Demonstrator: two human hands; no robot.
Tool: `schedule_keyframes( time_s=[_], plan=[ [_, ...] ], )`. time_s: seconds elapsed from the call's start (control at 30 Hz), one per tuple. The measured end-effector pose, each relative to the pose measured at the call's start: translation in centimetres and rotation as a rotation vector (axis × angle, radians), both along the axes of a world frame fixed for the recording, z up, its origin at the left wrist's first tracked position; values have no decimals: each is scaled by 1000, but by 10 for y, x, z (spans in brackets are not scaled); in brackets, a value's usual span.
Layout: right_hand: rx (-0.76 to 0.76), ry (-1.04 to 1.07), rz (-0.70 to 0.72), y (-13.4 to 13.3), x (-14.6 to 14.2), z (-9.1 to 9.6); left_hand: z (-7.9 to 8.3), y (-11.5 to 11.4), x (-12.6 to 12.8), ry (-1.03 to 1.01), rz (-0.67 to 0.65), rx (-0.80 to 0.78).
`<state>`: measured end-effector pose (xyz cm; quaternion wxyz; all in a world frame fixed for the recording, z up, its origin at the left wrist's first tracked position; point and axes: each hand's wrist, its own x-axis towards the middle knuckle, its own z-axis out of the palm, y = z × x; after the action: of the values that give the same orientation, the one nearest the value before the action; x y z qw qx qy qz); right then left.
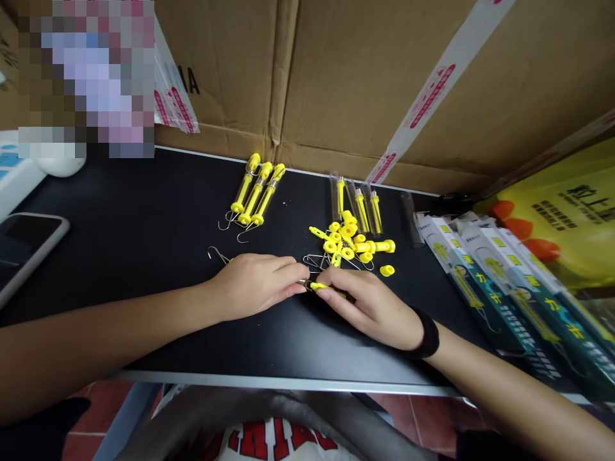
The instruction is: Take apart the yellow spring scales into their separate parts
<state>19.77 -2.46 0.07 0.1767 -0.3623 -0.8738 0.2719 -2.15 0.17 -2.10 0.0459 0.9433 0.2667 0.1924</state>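
Note:
My left hand [259,285] is closed around a spring scale, mostly hidden under the fingers. Its wire hook [217,253] sticks out on the left, and a small metal end shows past my fingertips. My right hand [372,304] pinches a yellow plastic piece [317,286], close against that metal end; whether the two are joined I cannot tell. Just beyond my right hand lies a pile of yellow plastic parts [346,253] with wire loops [314,260]. Farther off to the left rest three yellow spring scales [259,192] with hooks.
Clear tubes with yellow inner pieces [361,210] lie behind the pile. Another clear tube [412,219] is farther right, near boxed spring scales [509,282] and a yellow bag [567,211]. A phone [29,246] lies left on the black table [144,256]. Cardboard [346,89] stands behind.

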Motion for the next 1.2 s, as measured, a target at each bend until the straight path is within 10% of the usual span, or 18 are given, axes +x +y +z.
schedule_keyframes(
  time_s=[1.03, 1.2],
  plan=[
    [818, -260, 46, 7, 6, -10, 1, 2, 0, 7, -59, -66],
    [698, -162, 3, 4, -1, -9, -1, 3, 0, -28, -44, -36]
  ],
)
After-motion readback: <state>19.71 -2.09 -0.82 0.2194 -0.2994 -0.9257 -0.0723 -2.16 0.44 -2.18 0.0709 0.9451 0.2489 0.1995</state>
